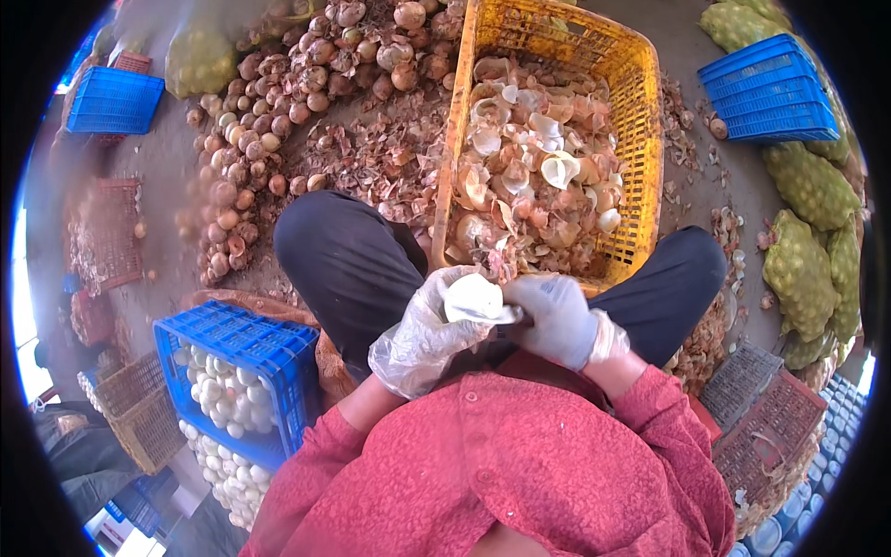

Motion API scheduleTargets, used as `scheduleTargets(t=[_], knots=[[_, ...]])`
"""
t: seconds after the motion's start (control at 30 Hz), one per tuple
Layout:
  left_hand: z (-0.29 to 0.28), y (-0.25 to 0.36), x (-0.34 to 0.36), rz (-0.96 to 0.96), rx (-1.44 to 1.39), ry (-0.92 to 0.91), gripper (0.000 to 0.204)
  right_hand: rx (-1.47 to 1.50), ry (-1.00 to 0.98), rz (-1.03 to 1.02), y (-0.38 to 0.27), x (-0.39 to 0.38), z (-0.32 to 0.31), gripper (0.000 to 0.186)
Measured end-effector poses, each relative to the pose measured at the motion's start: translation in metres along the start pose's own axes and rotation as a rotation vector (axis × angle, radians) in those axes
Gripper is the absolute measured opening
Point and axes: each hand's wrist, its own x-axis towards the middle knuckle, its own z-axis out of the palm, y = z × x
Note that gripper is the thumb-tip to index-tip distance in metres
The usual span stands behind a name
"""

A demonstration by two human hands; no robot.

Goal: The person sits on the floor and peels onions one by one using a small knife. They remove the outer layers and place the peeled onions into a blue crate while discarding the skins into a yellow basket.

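In the middle of the head view my left hand (418,339), in a clear plastic glove over a light one, is closed around a peeled white onion (473,295). My right hand (557,320), in a grey glove, is closed on what looks like a small knife, its blade (503,316) against the onion's lower right side; the handle is hidden in my fingers. Just beyond my hands stands a yellow crate (636,148) filled with loose onion skins (520,148).
Unpeeled onions (251,158) and skins lie on the floor ahead. A blue crate (306,353) of peeled onions is at my left. Other blue crates (770,84) (116,97) stand farther off. Mesh sacks (798,278) and worn crates (770,427) line my right.
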Motion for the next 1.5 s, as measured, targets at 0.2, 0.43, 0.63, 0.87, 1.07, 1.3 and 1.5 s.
scheduleTargets(t=[0.2,0.43,0.63,0.87,1.07,1.3,1.5], knots=[[-0.014,0.030,-0.042,0.075,-0.133,0.101,0.074,0.337,0.049,0.578,0.036,0.014,-0.001,0.014],[-0.171,0.028,-0.191,0.349,0.647,1.485,0.065,0.608,0.025,0.659,-0.009,0.062,0.025,0.015],[-0.233,-0.006,-0.196,0.014,1.180,1.682,0.059,0.119,0.041,0.405,0.009,0.084,0.029,0.020],[-0.309,-0.042,0.015,-0.072,0.899,0.993,0.056,-0.618,-0.144,0.149,0.144,0.034,0.000,0.026],[-0.342,-0.058,0.128,-0.100,0.995,0.866,0.055,-0.273,0.063,0.412,0.116,0.031,0.008,0.031],[-0.320,-0.043,0.153,-0.116,-0.118,0.869,0.060,-0.652,-0.272,0.223,0.082,0.080,-0.008,0.029],[-0.230,0.062,0.091,0.333,-0.284,0.468,0.059,0.366,0.184,0.700,-0.010,0.158,0.005,0.028]])
